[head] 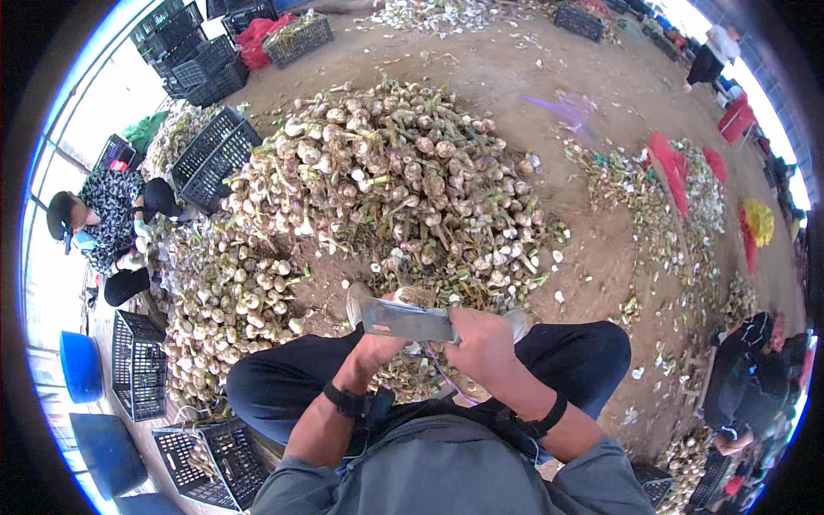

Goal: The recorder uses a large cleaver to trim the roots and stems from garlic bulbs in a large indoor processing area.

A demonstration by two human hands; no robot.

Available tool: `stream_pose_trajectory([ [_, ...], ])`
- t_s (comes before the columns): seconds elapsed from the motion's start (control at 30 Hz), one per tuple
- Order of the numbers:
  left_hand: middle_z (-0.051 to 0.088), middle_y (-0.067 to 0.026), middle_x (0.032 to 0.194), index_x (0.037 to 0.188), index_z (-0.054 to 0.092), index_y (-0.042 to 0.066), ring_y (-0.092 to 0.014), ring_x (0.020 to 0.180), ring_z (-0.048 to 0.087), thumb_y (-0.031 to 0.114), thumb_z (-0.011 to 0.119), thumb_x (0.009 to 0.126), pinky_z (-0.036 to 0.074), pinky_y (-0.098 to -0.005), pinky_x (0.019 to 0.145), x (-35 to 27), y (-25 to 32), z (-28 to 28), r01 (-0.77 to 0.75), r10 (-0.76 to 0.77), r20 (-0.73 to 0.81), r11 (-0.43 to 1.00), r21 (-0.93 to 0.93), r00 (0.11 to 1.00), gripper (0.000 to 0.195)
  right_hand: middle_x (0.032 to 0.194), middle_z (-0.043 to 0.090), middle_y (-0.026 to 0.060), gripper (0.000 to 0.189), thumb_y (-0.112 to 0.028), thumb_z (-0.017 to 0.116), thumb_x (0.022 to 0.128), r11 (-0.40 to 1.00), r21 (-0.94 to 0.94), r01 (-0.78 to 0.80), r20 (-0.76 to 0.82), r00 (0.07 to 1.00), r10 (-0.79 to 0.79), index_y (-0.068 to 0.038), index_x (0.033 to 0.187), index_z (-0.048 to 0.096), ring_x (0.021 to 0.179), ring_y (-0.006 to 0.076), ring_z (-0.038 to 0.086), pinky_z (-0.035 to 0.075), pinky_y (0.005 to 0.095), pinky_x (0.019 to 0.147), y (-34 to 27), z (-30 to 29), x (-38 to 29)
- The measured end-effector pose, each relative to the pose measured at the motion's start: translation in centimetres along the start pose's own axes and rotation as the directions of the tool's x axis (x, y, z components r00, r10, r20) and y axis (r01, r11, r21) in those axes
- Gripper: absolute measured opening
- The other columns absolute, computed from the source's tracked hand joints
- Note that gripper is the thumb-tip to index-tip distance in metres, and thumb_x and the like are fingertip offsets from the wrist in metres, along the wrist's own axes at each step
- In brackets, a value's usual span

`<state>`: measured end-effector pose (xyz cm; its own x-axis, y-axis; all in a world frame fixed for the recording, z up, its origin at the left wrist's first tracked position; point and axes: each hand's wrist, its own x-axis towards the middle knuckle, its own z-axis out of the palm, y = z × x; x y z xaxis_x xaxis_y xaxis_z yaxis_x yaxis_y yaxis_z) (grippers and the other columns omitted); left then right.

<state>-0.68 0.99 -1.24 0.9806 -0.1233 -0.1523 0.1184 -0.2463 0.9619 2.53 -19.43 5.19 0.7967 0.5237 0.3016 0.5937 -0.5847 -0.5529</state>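
My right hand (475,338) is closed around the handle end of a metal cleaver (409,320), whose broad blade points left across my left hand. My left hand (385,344) lies partly behind the blade. A garlic bulb (412,296) shows just above the blade, apparently held by my left hand; the blade hides most of those fingers. In front of me rises a large heap of garlic bulbs with stems (412,167). A second garlic heap (225,309), with shorter stems, lies to the left. Trimmings (412,376) lie on the ground between my legs.
A person (106,225) in gloves sits at the left by a tilted black crate (215,158). More black crates (138,364) and blue tubs (80,367) line the left side. Garlic scraps and a red bag (669,170) lie to the right. Another person (743,380) is at the lower right.
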Motion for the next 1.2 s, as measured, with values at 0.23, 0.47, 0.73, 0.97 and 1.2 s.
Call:
stream_pose_trajectory([
  [0.23,0.068,-0.0028,0.087,0.098,0.064,0.001,-0.015,0.078,0.063,0.006,0.075,0.071,0.052,-0.0306,0.072,0.0,2.4,0.3,0.026,-0.038,-0.077,0.987,-0.158,0.996,0.029,0.069,0.058,0.0112,0.026,-0.013,0.071,0.060,0.999,0.005,0.032,0.044,0.999,-0.032,-0.007,0.082,0.060,0.064,0.0319,0.061,0.049,0.0427,0.057,1.1,0.5,-0.8],
  [0.47,0.068,-0.0004,0.094,0.105,0.063,0.001,-0.010,0.086,0.063,0.000,0.084,0.062,0.052,-0.0279,0.079,-0.8,5.7,-0.5,0.128,-0.101,0.082,0.861,-0.493,0.992,0.047,0.069,0.066,0.0148,0.025,-0.017,0.071,0.070,0.917,0.028,-0.398,-0.104,0.911,0.399,-0.005,0.092,0.070,0.058,0.0304,0.063,0.051,0.0381,0.057,6.1,0.1,0.0],
  [0.73,0.061,-0.0070,0.119,0.135,0.045,0.000,-0.019,0.107,0.059,0.007,0.072,0.076,0.046,-0.0326,0.097,1.6,2.9,1.5,-0.009,-0.054,-0.051,0.595,-0.803,0.997,0.066,0.070,0.064,0.0028,0.019,-0.020,0.072,0.085,-0.246,0.769,-0.589,0.592,0.514,0.620,-0.002,0.089,0.068,0.053,0.0118,0.056,0.041,0.0281,0.047,2.5,2.3,0.1],
  [0.97,0.041,-0.0151,0.146,0.138,0.043,-0.002,-0.024,0.135,0.040,0.022,0.068,0.076,0.035,-0.0387,0.110,1.2,3.5,3.0,-0.106,0.061,-0.092,0.755,-0.647,0.994,0.071,0.067,0.059,0.0005,0.016,-0.019,0.070,0.088,-0.363,0.828,-0.427,0.560,0.628,0.540,-0.003,0.087,0.067,0.050,0.0092,0.051,0.037,0.0248,0.044,1.5,2.6,1.5],
  [1.2,0.068,-0.0121,0.105,0.126,0.054,-0.008,-0.017,0.088,0.065,0.013,0.060,0.090,0.052,-0.0297,0.080,1.2,2.4,0.8,0.206,-0.248,0.057,0.631,-0.748,0.967,0.042,0.063,0.061,-0.0025,0.008,-0.010,0.069,0.085,0.218,0.806,-0.550,0.369,0.756,0.541,-0.001,0.085,0.069,0.048,0.0074,0.051,0.040,0.0235,0.047,1.6,3.1,1.1],
])
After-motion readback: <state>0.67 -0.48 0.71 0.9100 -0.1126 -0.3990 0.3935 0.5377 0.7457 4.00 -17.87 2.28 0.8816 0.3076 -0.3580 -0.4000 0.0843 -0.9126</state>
